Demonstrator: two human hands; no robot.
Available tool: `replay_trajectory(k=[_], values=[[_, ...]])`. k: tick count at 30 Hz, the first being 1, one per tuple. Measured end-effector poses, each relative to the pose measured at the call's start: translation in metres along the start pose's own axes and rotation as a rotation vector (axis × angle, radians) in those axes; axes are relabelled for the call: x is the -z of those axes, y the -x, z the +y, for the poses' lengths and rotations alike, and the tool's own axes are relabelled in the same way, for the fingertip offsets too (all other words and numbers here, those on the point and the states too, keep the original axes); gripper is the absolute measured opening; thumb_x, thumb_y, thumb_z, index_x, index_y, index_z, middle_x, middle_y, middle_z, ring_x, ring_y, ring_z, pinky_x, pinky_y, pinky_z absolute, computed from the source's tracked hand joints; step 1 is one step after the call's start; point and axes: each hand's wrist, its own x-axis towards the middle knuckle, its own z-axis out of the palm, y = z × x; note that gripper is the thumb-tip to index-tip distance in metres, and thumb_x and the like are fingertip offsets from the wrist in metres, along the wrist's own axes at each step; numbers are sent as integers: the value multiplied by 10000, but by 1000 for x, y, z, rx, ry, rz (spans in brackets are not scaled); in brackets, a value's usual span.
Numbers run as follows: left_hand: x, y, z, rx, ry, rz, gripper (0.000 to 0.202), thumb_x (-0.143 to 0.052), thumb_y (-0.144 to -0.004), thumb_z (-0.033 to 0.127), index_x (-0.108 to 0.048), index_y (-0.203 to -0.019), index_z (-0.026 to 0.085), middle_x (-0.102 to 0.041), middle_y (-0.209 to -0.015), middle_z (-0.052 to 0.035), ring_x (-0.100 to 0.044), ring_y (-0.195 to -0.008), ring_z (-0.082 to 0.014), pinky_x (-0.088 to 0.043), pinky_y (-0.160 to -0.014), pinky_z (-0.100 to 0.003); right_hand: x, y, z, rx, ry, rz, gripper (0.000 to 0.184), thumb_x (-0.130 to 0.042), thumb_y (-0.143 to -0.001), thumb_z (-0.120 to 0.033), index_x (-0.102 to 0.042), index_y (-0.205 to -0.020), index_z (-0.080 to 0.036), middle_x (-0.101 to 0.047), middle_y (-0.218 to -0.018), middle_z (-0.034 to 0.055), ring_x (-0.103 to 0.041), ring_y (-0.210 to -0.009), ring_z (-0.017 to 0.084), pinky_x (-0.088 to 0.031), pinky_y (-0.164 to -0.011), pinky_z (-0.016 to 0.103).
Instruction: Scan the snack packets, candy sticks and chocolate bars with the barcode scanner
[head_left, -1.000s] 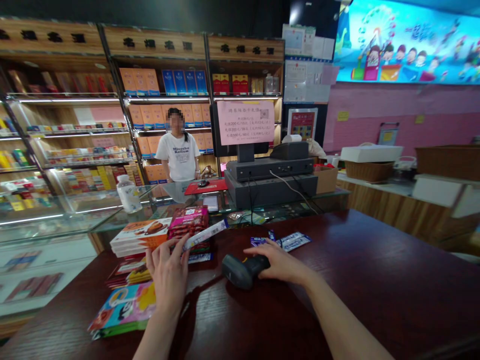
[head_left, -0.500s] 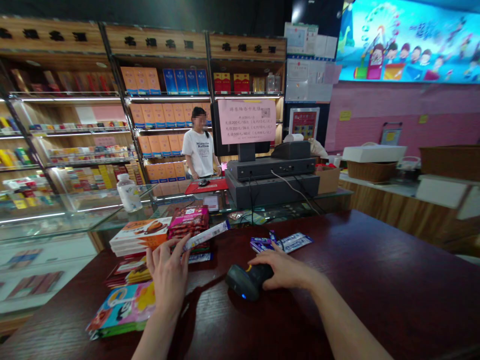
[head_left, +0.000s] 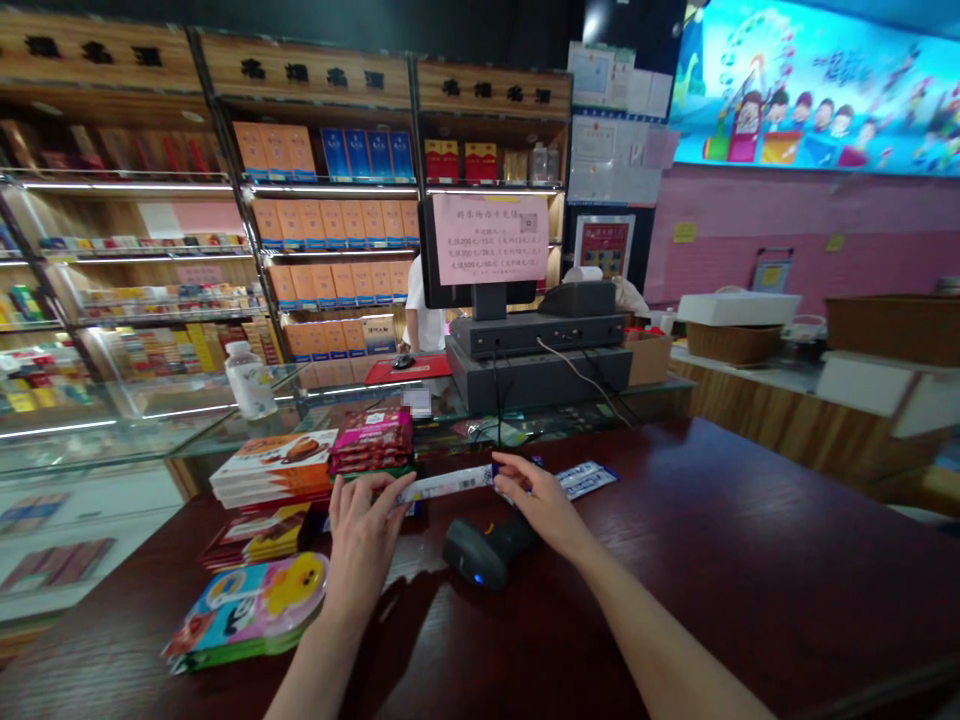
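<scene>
Left hand [head_left: 361,545] and right hand [head_left: 536,503] pinch a white packet [head_left: 446,484] by its ends, just beyond the scanner [head_left: 484,553]; a slack pinch could drop it there.

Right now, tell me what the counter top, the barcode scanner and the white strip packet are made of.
The counter top looks like dark red varnished wood: grain under a glossy shine. The barcode scanner looks like dark moulded plastic with a dull surface. The strip packet looks like thin glossy film or foil, shining along its face; the view leaves which open.
</scene>
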Motion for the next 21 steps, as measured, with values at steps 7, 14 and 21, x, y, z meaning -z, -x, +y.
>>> replay_trajectory(k=[7,14,21], values=[[-3,2,9,-17,56,-46,370,-577,-907,214,-648,-1247,339,-623,-1084,-35,-580,-1067,-209,-235,-1196,-561,-4,-1,-4,-52,-198,-10,267,-677,-814,-425,-691,-930,-185,-665,-697,-16,-626,-614,152,-475,-611,278],[-5,2,10,93,198,-70,396,-541,-940,336,-575,-1330,275,-582,-1185,-75,-608,-1104,-223,-508,-991,-412,-5,-1,-9,-64,-249,29,219,-679,-819,-404,-688,-868,-191,-660,-559,-26,-640,-567,162,-457,-611,275],[-6,0,10,218,411,-106,331,-537,-935,399,-630,-1218,255,-637,-1071,-44,-666,-828,-160,-568,-822,-332,-3,-4,-2,-64,-270,137,263,-698,-791,-446,-684,-836,-187,-705,-609,8,-682,-616,197,-484,-646,307]])
